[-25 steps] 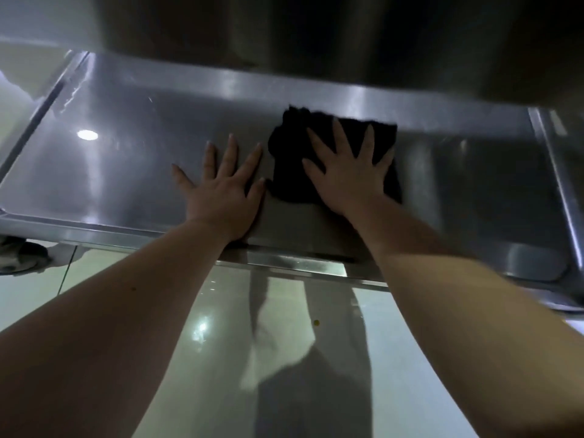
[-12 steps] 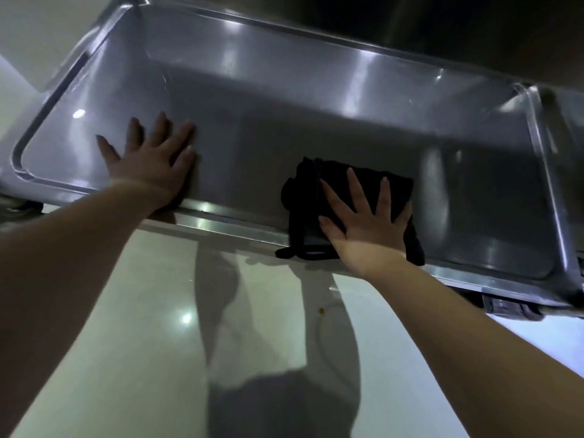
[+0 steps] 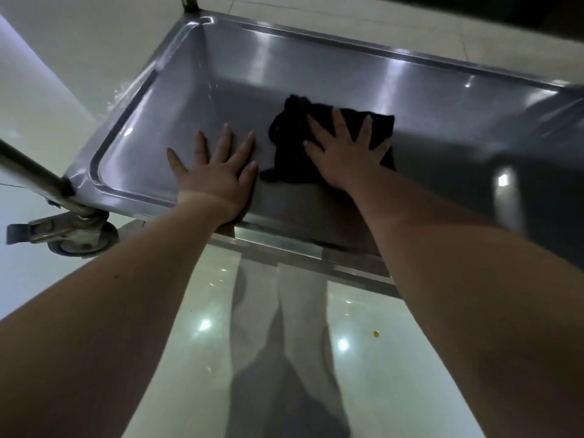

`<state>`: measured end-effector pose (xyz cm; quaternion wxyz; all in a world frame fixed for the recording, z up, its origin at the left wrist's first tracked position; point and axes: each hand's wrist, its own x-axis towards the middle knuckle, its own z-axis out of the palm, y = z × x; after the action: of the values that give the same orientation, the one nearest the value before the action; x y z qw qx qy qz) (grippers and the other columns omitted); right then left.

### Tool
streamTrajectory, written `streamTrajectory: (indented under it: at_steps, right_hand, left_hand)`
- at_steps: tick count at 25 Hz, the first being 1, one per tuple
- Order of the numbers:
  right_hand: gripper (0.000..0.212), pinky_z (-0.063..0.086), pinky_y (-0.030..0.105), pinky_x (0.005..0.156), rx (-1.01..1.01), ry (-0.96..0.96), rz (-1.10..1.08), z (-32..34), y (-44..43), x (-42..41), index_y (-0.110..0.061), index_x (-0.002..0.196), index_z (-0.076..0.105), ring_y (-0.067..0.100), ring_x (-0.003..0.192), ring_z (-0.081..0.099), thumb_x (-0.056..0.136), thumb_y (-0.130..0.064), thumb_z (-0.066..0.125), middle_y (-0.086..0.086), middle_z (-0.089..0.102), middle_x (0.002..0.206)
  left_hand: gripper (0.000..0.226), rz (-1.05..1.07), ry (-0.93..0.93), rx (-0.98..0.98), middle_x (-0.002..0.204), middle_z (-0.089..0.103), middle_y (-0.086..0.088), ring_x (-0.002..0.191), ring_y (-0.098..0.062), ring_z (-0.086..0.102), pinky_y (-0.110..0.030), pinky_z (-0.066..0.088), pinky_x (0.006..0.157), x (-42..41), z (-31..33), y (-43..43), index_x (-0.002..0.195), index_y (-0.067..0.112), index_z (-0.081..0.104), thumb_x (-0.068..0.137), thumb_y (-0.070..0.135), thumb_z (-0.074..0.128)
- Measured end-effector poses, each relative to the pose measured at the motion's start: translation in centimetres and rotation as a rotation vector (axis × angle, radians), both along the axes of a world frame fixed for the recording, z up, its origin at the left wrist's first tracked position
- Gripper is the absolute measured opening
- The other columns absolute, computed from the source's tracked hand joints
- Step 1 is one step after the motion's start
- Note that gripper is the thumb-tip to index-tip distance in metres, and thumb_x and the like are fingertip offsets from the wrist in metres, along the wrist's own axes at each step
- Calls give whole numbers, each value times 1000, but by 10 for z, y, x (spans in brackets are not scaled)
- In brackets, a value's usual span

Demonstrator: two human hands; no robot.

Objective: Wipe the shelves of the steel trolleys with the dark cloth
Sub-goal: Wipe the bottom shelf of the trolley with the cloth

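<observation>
Your right hand (image 3: 344, 156) lies flat with fingers spread, pressing the dark cloth (image 3: 289, 143) onto the middle of the steel shelf (image 3: 442, 121). The cloth is a black, matte, crumpled wad with a ragged left edge. Your left hand (image 3: 218, 175), fingers also splayed, rests on bare steel just left of the cloth.

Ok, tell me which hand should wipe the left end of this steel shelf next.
Right, probably. The right hand lies flat on the crumpled dark cloth, so it can slide it left. The left hand rests bare on the recessed steel trolley shelf beside the cloth and would need to move aside.
</observation>
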<state>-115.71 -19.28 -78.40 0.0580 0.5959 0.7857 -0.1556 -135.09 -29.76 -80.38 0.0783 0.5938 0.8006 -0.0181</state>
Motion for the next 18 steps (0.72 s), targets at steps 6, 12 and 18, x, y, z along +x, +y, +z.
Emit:
streamTrajectory:
  at_steps: [6, 12, 18]
  right_hand:
    - [57, -10, 74, 106, 3, -28, -91, 8, 0, -5, -56, 148, -5, 41, 145, -21, 97, -66, 17, -11, -17, 162]
    - [52, -17, 67, 106, -9, -58, 6, -10, -133, 13, -64, 140, -13, 35, 144, -25, 94, -67, 13, -21, -21, 158]
    - [53, -7, 54, 118, 95, 75, -321, 0, -105, 84, -49, 151, -3, 22, 150, -9, 103, -49, 19, -18, -4, 162]
  left_hand:
    - [55, -6, -19, 22, 163, -13, 13, 149, -30, -14, -70, -12, 107, -1, -1, 2, 146, 56, -12, 92, 63, 0]
    - [55, -13, -12, 32, 163, -11, 12, 149, -32, -10, -71, -9, 108, 1, 0, -1, 148, 54, -9, 95, 61, 2]
    - [55, -27, -46, 8, 164, -5, 8, 149, -33, -10, -71, -9, 109, 6, 11, -3, 152, 49, -1, 98, 50, 11]
